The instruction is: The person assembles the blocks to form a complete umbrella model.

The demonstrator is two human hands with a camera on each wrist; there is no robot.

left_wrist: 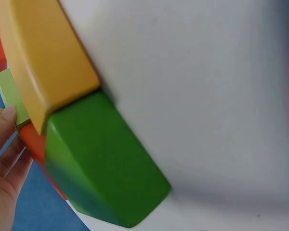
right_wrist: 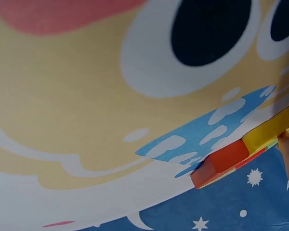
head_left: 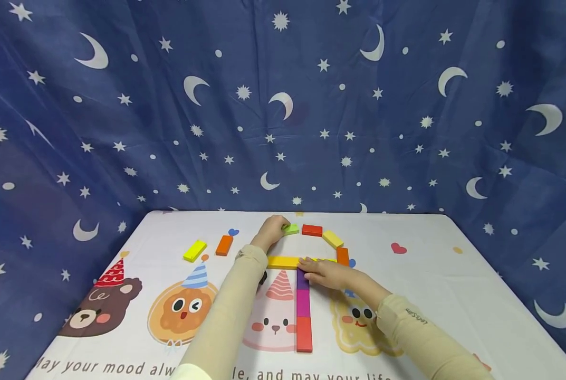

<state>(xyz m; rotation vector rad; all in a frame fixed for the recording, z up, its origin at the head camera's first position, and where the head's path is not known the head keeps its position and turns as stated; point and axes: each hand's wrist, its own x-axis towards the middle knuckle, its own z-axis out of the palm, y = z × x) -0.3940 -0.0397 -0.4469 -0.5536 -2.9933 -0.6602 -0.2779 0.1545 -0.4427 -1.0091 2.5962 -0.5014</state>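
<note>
The green block [head_left: 291, 229] lies just beside the red block [head_left: 312, 230]; your left hand [head_left: 270, 232] pinches its left end, apparently to align it. Your right hand [head_left: 329, 273], fingers extended, rests on the amber bar [head_left: 280, 262], presumably steadying it above the purple block [head_left: 303, 282]. Loose yellow [head_left: 194, 250] and orange blocks [head_left: 224, 245] lie well apart, leftward.

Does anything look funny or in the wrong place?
Maybe two blocks: the bright yellow one and the orange one beside it lie off to the left, apart from the other blocks, which make an umbrella-like shape. Nothing looks broken or spilled.
</note>
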